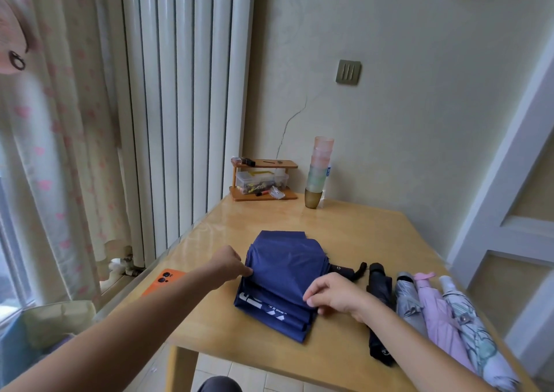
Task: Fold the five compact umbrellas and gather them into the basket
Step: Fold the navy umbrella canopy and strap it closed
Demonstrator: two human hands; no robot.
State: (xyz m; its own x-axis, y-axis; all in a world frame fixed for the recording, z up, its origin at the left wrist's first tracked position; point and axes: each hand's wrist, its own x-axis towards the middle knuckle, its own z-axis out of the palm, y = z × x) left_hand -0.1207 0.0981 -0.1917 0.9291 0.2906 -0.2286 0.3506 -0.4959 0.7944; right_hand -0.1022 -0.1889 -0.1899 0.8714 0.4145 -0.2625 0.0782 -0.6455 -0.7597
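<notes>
head view: navy umbrella [281,274] lies mid-table [359,226], canopy flattened in pleats, black handle [341,270] poking right. left hand [229,264] pinches canopy's left edge; right hand [332,294] pinches front-right pleats. four rolled umbrellas beside it: black [379,307], grey [409,301], pink [434,310], floral [467,331]. i see no basket. i judge fabric thin, limp, slippery; best held by pleat edges, lifted by stiff handle.

Head camera looks down, close over table [344,232].
</notes>
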